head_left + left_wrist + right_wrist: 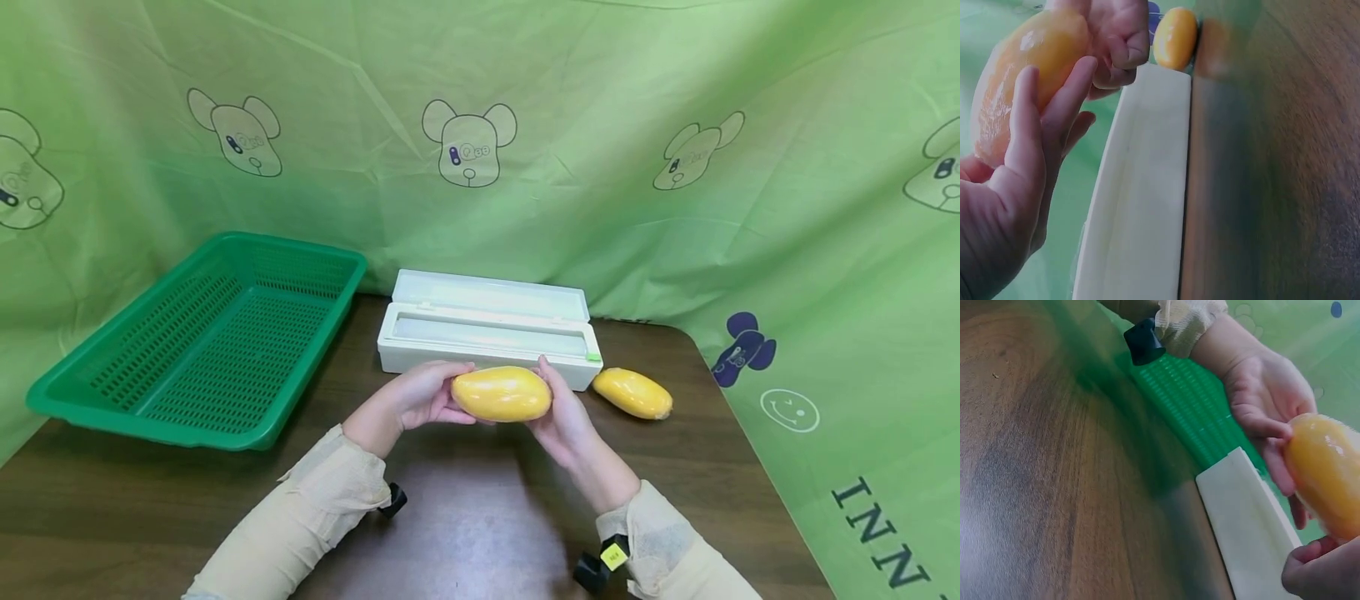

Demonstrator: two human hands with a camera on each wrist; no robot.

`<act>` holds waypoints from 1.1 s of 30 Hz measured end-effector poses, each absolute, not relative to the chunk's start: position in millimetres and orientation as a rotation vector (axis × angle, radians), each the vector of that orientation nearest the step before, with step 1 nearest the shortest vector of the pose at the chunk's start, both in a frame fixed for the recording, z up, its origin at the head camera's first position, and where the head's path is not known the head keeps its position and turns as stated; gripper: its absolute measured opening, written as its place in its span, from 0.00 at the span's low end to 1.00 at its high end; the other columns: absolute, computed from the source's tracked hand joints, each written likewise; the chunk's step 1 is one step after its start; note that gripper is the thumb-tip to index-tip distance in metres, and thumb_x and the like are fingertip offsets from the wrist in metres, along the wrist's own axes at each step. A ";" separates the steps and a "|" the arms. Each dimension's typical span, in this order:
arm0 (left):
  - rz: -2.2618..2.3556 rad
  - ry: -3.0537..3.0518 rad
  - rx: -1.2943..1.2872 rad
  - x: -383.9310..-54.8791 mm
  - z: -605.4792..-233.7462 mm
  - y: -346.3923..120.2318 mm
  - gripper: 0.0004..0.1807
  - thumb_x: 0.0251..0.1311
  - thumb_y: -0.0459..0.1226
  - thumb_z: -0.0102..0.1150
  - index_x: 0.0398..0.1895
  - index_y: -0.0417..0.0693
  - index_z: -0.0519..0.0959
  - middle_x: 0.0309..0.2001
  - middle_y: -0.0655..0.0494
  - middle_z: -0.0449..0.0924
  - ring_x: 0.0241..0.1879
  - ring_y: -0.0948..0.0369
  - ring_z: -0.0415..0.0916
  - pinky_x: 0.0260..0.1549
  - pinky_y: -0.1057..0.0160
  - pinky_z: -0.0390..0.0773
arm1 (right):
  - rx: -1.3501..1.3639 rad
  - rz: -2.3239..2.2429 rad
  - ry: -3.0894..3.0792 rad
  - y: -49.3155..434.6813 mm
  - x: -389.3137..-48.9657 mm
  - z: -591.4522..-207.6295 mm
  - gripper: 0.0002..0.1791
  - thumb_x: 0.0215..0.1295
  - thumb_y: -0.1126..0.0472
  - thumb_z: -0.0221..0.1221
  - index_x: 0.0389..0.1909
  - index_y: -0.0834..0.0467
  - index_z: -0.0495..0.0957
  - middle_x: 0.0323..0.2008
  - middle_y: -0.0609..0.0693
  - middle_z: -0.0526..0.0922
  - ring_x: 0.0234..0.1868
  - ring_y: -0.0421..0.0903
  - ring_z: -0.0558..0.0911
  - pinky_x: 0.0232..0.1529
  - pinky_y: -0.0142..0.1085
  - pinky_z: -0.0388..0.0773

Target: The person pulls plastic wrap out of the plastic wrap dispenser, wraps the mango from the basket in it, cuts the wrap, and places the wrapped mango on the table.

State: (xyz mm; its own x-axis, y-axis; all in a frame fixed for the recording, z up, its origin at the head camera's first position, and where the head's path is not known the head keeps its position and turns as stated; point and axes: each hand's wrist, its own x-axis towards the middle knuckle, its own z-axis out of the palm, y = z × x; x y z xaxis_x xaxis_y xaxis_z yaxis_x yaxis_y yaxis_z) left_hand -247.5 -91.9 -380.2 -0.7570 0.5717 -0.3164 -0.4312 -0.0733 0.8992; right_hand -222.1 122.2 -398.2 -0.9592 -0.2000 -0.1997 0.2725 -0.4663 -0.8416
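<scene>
A yellow mango-like fruit (501, 394) with a shiny, clear-film look is held up above the table, lying sideways between both hands. My left hand (420, 396) grips its left end, thumb on the near top side and fingers beneath. My right hand (562, 421) holds the right end; some of its fingers are hidden behind the fruit. In the left wrist view the skin of the fruit (1035, 69) shows crinkled, glossy film. Just behind the hands stands a white cling film dispenser (405, 360), its lid (491, 293) raised. A second yellow fruit (633, 393) lies right of the dispenser.
A green plastic basket (150, 435) with slotted sides stands at the left on the dark wooden table (480, 533). A green printed curtain (585, 233) hangs behind the table and along its right side.
</scene>
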 end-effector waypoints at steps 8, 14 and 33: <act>1.947 1.622 0.096 -250.7 -386.1 -87.1 0.25 0.82 0.46 0.40 0.65 0.33 0.63 0.39 0.42 0.84 0.35 0.51 0.88 0.36 0.61 0.85 | 0.049 -2.357 1.435 129.5 -216.5 -390.4 0.22 0.86 0.53 0.31 0.64 0.64 0.60 0.59 0.54 0.68 0.56 0.41 0.73 0.60 0.31 0.68; 2.011 1.724 -0.043 -249.1 -389.5 -82.3 0.28 0.81 0.50 0.42 0.64 0.33 0.67 0.39 0.42 0.81 0.31 0.54 0.86 0.34 0.63 0.85 | 0.040 -2.375 1.355 127.3 -213.5 -388.0 0.29 0.86 0.53 0.25 0.76 0.69 0.43 0.74 0.62 0.52 0.70 0.47 0.63 0.70 0.35 0.62; 1.975 1.937 -0.096 -246.9 -400.4 -84.2 0.22 0.78 0.40 0.51 0.60 0.28 0.76 0.36 0.44 0.80 0.28 0.60 0.83 0.32 0.66 0.85 | 0.058 -2.370 1.416 119.6 -208.2 -398.7 0.29 0.86 0.56 0.30 0.75 0.73 0.47 0.71 0.60 0.57 0.70 0.47 0.62 0.71 0.36 0.60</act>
